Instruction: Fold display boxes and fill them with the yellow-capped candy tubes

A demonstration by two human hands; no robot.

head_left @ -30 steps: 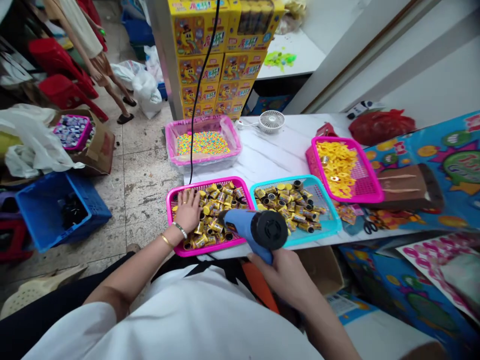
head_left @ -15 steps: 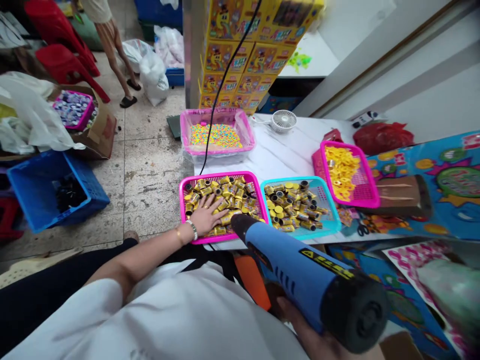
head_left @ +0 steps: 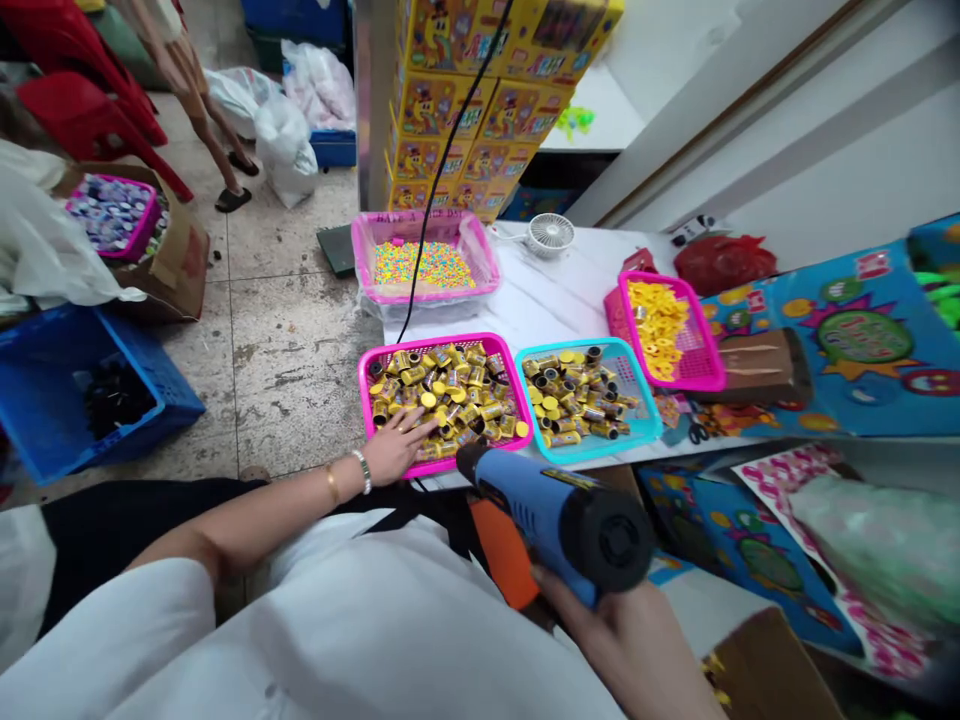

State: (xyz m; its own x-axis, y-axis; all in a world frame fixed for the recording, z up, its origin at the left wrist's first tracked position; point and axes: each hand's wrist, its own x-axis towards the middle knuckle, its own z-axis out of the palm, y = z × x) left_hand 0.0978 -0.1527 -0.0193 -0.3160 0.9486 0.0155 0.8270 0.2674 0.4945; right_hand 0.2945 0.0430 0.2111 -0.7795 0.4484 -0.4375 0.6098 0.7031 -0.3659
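Note:
My left hand (head_left: 396, 447) lies flat with fingers spread on the near edge of a pink basket (head_left: 367, 362) filled with several small yellow and black cylinders (head_left: 450, 390). My right hand (head_left: 637, 640) grips the handle of a blue heat gun (head_left: 555, 515) with an orange part under it. The gun's nozzle points toward the pink basket's near right corner. A black cord (head_left: 442, 170) runs up from the table past the far basket.
A turquoise basket (head_left: 645, 415) of similar cylinders sits right of the pink one. A pink basket of yellow pieces (head_left: 705, 355), a lined basket of coloured beads (head_left: 424, 265) and a small white fan (head_left: 549, 234) stand behind. Yellow cartons (head_left: 480, 90), a blue crate (head_left: 52, 395) and another person's legs (head_left: 195, 90) lie beyond.
My left hand slid from the pink basket's left side to its near edge. The heat gun swung down and back toward my body, its nozzle now near the basket's corner.

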